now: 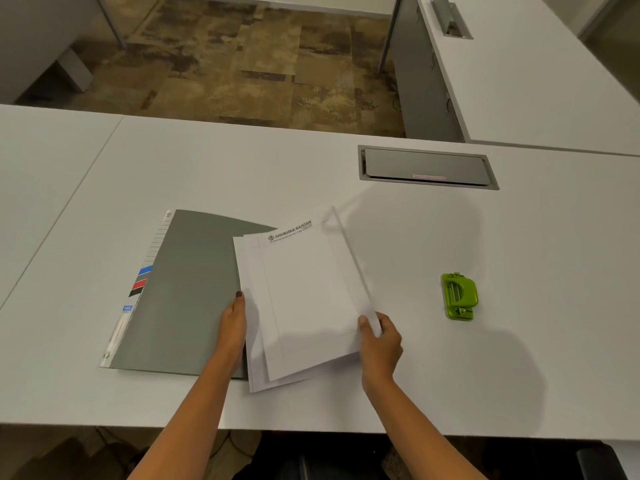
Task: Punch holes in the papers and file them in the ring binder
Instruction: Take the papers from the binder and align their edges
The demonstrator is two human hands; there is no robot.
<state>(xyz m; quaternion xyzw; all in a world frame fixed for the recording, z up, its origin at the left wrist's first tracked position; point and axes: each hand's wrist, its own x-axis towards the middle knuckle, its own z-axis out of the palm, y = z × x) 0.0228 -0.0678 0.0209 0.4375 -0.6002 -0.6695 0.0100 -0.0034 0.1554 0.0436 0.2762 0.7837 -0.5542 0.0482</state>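
R hand [379, 341]: pinches papers [304, 299], right edge.
L hand [233, 323]: fingers straight, on left edge.
Punch [460, 296]: right of papers, nearer R hand.

White desk [242, 161] with grey cable hatch [427, 167]; second white desk [536, 81] at far right; mottled brown carpet [242, 64] beyond
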